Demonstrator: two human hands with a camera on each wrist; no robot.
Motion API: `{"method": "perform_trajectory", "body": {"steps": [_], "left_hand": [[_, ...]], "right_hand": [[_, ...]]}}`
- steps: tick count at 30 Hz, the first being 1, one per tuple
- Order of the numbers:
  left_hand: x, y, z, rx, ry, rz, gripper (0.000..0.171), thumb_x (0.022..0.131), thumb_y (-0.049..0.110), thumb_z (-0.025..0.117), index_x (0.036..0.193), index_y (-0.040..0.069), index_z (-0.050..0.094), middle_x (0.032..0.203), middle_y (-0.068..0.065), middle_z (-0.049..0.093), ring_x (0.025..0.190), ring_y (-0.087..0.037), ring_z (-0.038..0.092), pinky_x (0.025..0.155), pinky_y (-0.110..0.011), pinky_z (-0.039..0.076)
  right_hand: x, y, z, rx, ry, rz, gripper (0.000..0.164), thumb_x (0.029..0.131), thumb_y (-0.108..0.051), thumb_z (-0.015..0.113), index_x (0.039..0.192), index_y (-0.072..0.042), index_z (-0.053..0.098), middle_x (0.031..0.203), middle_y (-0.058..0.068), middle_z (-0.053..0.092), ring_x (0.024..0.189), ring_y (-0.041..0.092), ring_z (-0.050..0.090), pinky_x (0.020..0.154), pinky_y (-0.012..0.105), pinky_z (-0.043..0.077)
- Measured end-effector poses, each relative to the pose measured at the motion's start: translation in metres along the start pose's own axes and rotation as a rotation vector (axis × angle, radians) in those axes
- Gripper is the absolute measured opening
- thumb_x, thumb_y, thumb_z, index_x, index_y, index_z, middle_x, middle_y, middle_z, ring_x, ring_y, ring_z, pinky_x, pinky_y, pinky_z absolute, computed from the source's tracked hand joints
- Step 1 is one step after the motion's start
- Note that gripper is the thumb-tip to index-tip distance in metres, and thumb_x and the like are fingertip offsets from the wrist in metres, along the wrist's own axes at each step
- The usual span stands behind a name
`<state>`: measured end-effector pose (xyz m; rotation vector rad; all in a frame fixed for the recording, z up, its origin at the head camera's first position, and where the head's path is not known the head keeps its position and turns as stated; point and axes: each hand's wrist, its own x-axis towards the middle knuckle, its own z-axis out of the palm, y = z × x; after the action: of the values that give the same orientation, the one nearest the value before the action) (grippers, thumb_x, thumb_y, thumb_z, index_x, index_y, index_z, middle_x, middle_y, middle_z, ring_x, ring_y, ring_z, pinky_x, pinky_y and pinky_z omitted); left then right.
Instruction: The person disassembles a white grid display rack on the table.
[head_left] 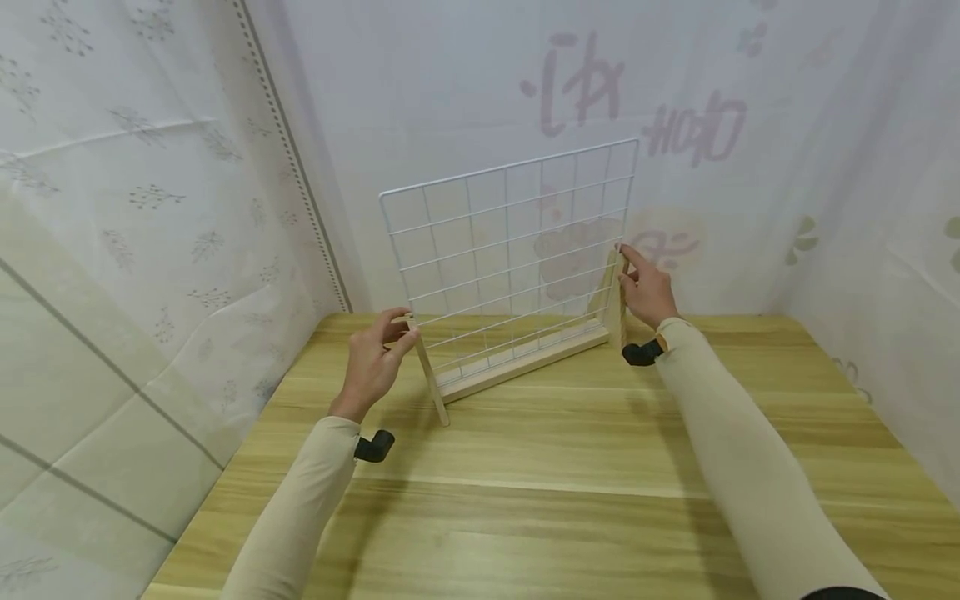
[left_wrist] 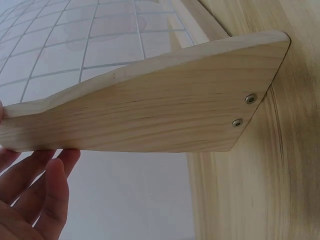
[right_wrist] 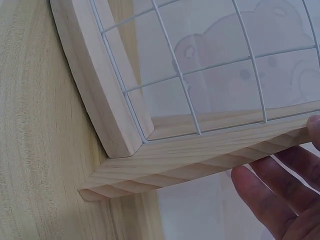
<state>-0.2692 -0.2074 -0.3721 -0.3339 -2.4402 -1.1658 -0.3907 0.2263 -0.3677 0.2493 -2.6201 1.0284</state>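
Observation:
A white wire grid panel point(head_left: 507, 218) stands upright, leaning slightly, in a pale wooden stand whose base bar point(head_left: 525, 364) lies on the table. My left hand point(head_left: 370, 360) grips the narrow upper end of the left wooden side piece point(left_wrist: 165, 100), which has two metal screws near its foot. At the opposite end, my right hand point(head_left: 648, 292) pinches the top of the right wooden side piece point(right_wrist: 200, 161) beside the grid's edge. In the right wrist view the grid's lower corner sits against the wood where bar and side piece meet.
The wood-grain table point(head_left: 525, 508) stretches in front of the stand. Behind it hangs a pale curtain point(head_left: 450, 83) with pink lettering and a bear print. Another patterned curtain point(head_left: 150, 167) hangs to the left. Black wrist mounts point(head_left: 375, 446) jut out from both sleeves.

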Motion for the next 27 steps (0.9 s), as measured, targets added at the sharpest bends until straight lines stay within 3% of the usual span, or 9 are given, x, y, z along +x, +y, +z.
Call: {"method": "perform_trajectory", "body": {"steps": [9, 13, 15, 22, 27], "left_hand": [[-0.003, 0.000, -0.002, 0.005, -0.009, -0.025, 0.039, 0.100, 0.031, 0.063, 0.136, 0.014, 0.057, 0.119, -0.021, 0.073, 0.108, -0.037, 0.071, 0.082, -0.054, 0.059], [0.000, 0.001, -0.002, 0.005, -0.047, -0.035, 0.038, 0.101, 0.029, 0.062, 0.138, 0.019, 0.055, 0.120, -0.021, 0.072, 0.105, -0.038, 0.071, 0.084, -0.056, 0.058], [0.002, 0.002, -0.003, -0.004, -0.068, -0.036, 0.039, 0.102, 0.028, 0.061, 0.139, 0.020, 0.055, 0.121, -0.022, 0.071, 0.105, -0.039, 0.071, 0.082, -0.055, 0.059], [0.002, 0.001, -0.008, -0.049, -0.140, -0.085, 0.047, 0.102, 0.035, 0.059, 0.146, 0.019, 0.053, 0.129, -0.023, 0.066, 0.114, -0.039, 0.067, 0.075, -0.042, 0.061], [0.003, 0.001, -0.011, -0.070, -0.172, -0.128, 0.048, 0.101, 0.041, 0.059, 0.148, 0.028, 0.052, 0.136, -0.020, 0.063, 0.121, -0.036, 0.065, 0.085, -0.048, 0.059]], "right_hand": [[0.000, -0.005, -0.002, -0.001, -0.049, 0.021, 0.058, 0.107, -0.015, 0.044, 0.161, -0.021, 0.025, 0.119, 0.031, 0.064, 0.083, 0.035, 0.065, 0.060, 0.033, 0.047], [-0.006, -0.008, -0.014, 0.023, -0.074, 0.060, 0.063, 0.106, -0.019, 0.046, 0.162, -0.012, 0.019, 0.129, 0.033, 0.060, 0.106, 0.045, 0.064, 0.078, 0.049, 0.055], [-0.009, -0.010, -0.018, 0.041, -0.059, 0.088, 0.064, 0.105, -0.022, 0.047, 0.161, -0.007, 0.019, 0.132, 0.033, 0.058, 0.116, 0.048, 0.060, 0.092, 0.058, 0.052], [-0.014, -0.019, -0.015, 0.118, 0.139, 0.102, 0.053, 0.102, -0.021, 0.052, 0.150, -0.001, 0.040, 0.130, 0.028, 0.060, 0.123, 0.044, 0.056, 0.102, 0.058, 0.047], [-0.017, -0.037, -0.004, 0.201, 0.290, 0.038, 0.043, 0.099, -0.014, 0.056, 0.140, -0.001, 0.053, 0.122, 0.024, 0.066, 0.117, 0.039, 0.061, 0.098, 0.052, 0.050]]}}
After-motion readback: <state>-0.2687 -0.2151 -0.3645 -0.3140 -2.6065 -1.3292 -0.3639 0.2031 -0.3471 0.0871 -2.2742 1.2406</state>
